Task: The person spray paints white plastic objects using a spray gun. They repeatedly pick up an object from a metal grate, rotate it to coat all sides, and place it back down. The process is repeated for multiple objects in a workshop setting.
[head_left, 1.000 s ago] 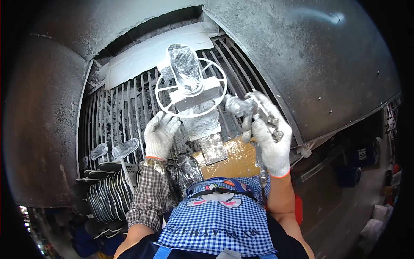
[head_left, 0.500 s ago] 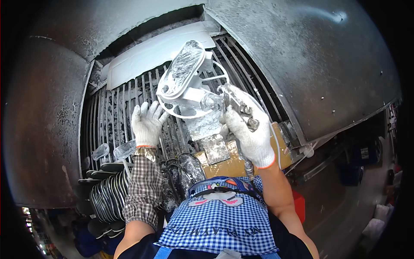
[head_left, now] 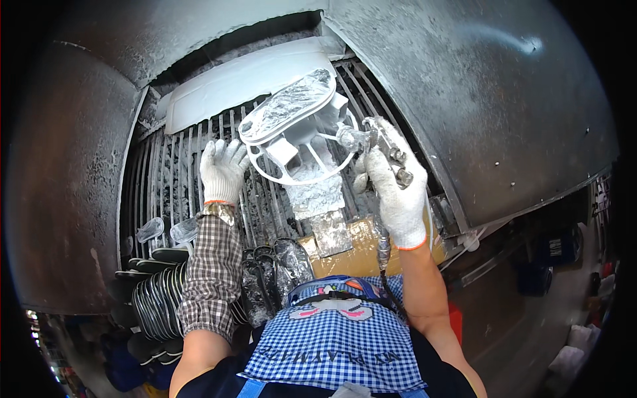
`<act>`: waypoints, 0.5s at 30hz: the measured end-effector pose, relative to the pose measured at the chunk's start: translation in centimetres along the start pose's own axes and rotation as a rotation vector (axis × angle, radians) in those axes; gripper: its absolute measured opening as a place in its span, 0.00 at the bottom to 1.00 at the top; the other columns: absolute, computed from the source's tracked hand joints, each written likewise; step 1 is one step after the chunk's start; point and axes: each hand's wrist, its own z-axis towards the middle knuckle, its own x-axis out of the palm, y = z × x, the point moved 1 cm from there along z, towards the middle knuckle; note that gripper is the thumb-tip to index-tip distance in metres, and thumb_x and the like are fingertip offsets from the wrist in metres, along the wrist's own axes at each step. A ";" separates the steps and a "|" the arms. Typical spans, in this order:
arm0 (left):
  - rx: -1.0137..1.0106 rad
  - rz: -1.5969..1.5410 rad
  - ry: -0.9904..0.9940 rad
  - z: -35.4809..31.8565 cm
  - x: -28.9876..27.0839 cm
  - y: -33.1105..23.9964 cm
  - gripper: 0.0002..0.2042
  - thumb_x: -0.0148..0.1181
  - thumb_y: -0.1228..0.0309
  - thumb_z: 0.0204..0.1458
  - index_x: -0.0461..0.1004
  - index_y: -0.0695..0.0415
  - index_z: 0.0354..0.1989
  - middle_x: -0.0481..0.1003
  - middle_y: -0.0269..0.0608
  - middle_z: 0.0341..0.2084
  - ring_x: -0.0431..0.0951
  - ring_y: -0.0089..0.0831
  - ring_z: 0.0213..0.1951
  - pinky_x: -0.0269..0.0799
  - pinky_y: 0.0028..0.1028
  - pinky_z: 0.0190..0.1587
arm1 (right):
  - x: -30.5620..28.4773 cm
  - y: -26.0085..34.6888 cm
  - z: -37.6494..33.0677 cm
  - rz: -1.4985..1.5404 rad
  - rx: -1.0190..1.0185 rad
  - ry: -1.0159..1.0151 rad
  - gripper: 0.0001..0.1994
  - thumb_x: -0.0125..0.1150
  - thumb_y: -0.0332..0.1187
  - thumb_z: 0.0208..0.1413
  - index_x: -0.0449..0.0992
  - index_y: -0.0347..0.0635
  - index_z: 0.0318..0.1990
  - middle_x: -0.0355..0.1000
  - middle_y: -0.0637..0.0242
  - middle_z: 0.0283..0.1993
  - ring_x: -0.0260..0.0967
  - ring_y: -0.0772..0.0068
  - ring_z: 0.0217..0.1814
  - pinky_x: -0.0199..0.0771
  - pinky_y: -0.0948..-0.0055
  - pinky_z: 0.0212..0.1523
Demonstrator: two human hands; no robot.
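A white ring-shaped part [head_left: 302, 149] with spokes and a foil-wrapped oval top [head_left: 288, 105] stands on a foil-covered stand [head_left: 318, 196] inside a spray booth. My left hand [head_left: 222, 169], in a white glove, has its fingers spread against the ring's left edge. My right hand [head_left: 395, 182], also gloved, grips a metal spray gun [head_left: 378, 142] whose nozzle points at the ring's right side. A hose [head_left: 385, 255] runs down from the gun.
A slatted metal grate [head_left: 172, 186] coated in paint forms the booth floor. Stacks of dark oval parts [head_left: 156, 295] sit at the lower left, with more foil-wrapped pieces [head_left: 275, 262] near my apron. A brown cardboard piece [head_left: 355, 242] lies under the stand. Curved metal booth walls [head_left: 478, 99] surround everything.
The ring part has turned and tilted, so its foil top now faces left. My left hand moved up to the ring's edge. My right hand brought the spray gun closer.
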 end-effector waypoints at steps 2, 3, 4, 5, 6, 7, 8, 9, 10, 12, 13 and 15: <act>0.006 -0.001 -0.020 0.7 0.1 -0.1 0.33 0.58 0.50 0.66 0.59 0.62 0.70 0.61 0.68 0.70 0.65 0.63 0.70 0.66 0.55 0.69 | 0.0 0.2 0.1 0.017 -0.001 -0.004 0.26 0.64 0.27 0.69 0.68 0.29 0.71 0.79 0.69 0.43 0.71 0.86 0.33 0.73 0.82 0.33; 0.010 -0.003 -0.030 0.9 -0.1 -0.1 0.34 0.58 0.50 0.66 0.59 0.62 0.71 0.62 0.67 0.70 0.66 0.62 0.69 0.66 0.54 0.69 | 0.0 0.3 0.1 0.004 -0.001 -0.011 0.26 0.63 0.27 0.69 0.67 0.29 0.72 0.79 0.69 0.43 0.71 0.86 0.32 0.72 0.82 0.33; 0.024 0.022 -0.044 1.0 -0.3 -0.1 0.35 0.58 0.50 0.66 0.57 0.62 0.72 0.63 0.67 0.69 0.68 0.61 0.68 0.67 0.52 0.68 | 0.0 0.6 0.1 0.014 0.000 -0.016 0.26 0.62 0.27 0.69 0.67 0.29 0.72 0.79 0.69 0.42 0.71 0.86 0.32 0.73 0.82 0.33; 0.039 0.048 -0.057 1.0 -0.6 0.0 0.36 0.57 0.50 0.67 0.55 0.63 0.74 0.64 0.68 0.69 0.69 0.60 0.66 0.69 0.51 0.66 | 0.1 0.8 0.0 0.024 0.001 -0.020 0.26 0.62 0.26 0.70 0.67 0.29 0.72 0.79 0.69 0.42 0.71 0.86 0.32 0.73 0.82 0.33; 0.053 0.071 -0.071 0.9 -0.6 0.1 0.38 0.56 0.50 0.68 0.53 0.63 0.76 0.64 0.68 0.68 0.71 0.59 0.65 0.71 0.50 0.65 | 0.0 1.1 -0.2 0.032 0.002 -0.024 0.26 0.61 0.26 0.70 0.66 0.29 0.72 0.78 0.69 0.42 0.71 0.86 0.32 0.73 0.82 0.33; 0.067 0.089 -0.102 0.4 -0.8 0.5 0.31 0.56 0.50 0.68 0.61 0.62 0.69 0.72 0.61 0.59 0.75 0.54 0.59 0.73 0.45 0.61 | 0.0 1.3 -0.4 0.004 -0.027 -0.036 0.26 0.61 0.26 0.70 0.66 0.29 0.72 0.79 0.69 0.42 0.69 0.87 0.30 0.71 0.83 0.32; 0.056 0.100 -0.133 0.0 -0.9 0.7 0.18 0.54 0.54 0.69 0.70 0.57 0.53 0.76 0.52 0.48 0.78 0.46 0.53 0.75 0.42 0.58 | -0.5 1.6 -0.7 -0.065 -0.037 -0.035 0.26 0.61 0.25 0.69 0.66 0.27 0.72 0.81 0.61 0.49 0.77 0.80 0.39 0.78 0.79 0.41; 0.044 0.127 -0.132 -0.6 -0.7 1.3 0.13 0.53 0.57 0.69 0.70 0.55 0.46 0.77 0.48 0.45 0.79 0.42 0.50 0.76 0.41 0.56 | -0.9 1.6 -0.7 -0.195 -0.104 -0.045 0.26 0.60 0.27 0.70 0.66 0.29 0.73 0.79 0.62 0.47 0.74 0.82 0.37 0.77 0.80 0.39; 0.032 0.156 -0.134 -1.9 0.4 1.8 0.10 0.53 0.59 0.69 0.71 0.52 0.39 0.78 0.45 0.42 0.80 0.39 0.47 0.77 0.40 0.55 | -1.1 1.5 -0.8 -0.255 -0.126 -0.046 0.26 0.61 0.28 0.70 0.65 0.29 0.73 0.79 0.62 0.47 0.74 0.83 0.36 0.77 0.81 0.38; -0.033 0.162 -0.178 -4.4 1.0 3.3 0.07 0.54 0.66 0.67 0.71 0.52 0.35 0.80 0.44 0.40 0.81 0.38 0.46 0.80 0.40 0.53 | -1.4 1.4 -1.1 -0.372 -0.173 -0.048 0.26 0.61 0.29 0.71 0.65 0.30 0.73 0.78 0.61 0.47 0.72 0.84 0.35 0.76 0.82 0.37; -0.066 0.149 -0.186 -5.2 1.1 4.1 0.06 0.55 0.67 0.67 0.71 0.53 0.36 0.80 0.46 0.42 0.81 0.38 0.46 0.80 0.40 0.54 | -1.2 1.4 -1.1 -0.402 -0.178 -0.028 0.26 0.61 0.29 0.71 0.65 0.30 0.72 0.78 0.62 0.47 0.72 0.84 0.35 0.76 0.82 0.37; -0.150 0.125 -0.178 -6.9 1.5 6.0 0.05 0.56 0.68 0.65 0.72 0.55 0.38 0.80 0.48 0.45 0.81 0.40 0.47 0.80 0.40 0.54 | -0.4 1.2 -1.2 -0.367 -0.154 -0.013 0.26 0.61 0.27 0.70 0.66 0.29 0.72 0.77 0.58 0.52 0.73 0.80 0.42 0.76 0.79 0.43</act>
